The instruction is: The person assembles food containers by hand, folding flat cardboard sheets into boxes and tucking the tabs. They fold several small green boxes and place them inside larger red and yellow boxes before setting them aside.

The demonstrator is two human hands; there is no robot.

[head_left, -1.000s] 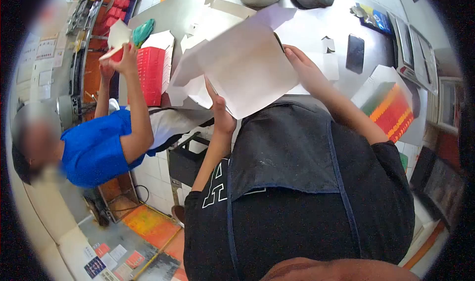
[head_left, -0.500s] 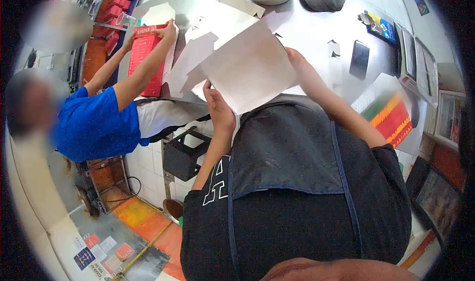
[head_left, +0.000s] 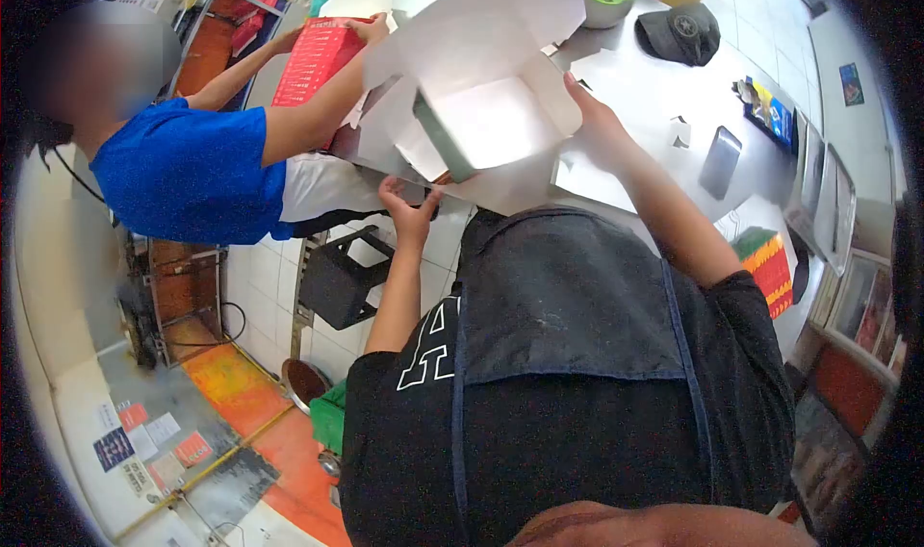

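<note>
A part-folded carton [head_left: 502, 122] with a white inside and a green outer side is over the steel table's near edge. Its large white flap [head_left: 481, 23] stands up at the far side. On the carton's right wall, my right hand [head_left: 595, 114] has a grip, the fingers partly hidden behind the board. My left hand [head_left: 410, 210] is below the carton's near left corner, fingers apart, with a small gap between it and the carton.
At the left, a person in a blue shirt [head_left: 188, 177] holds a red box [head_left: 322, 61]. The table [head_left: 707, 124] bears a phone [head_left: 720, 162], a black cap [head_left: 679, 33] and a green-rimmed bowl [head_left: 606, 6]. Red-orange cartons [head_left: 767, 273] lie right; a black stool [head_left: 342, 278] stands below.
The white sheet between my hands now shows as a carton with raised walls and a green side. My left hand has let go and moved down. The view has shifted.
</note>
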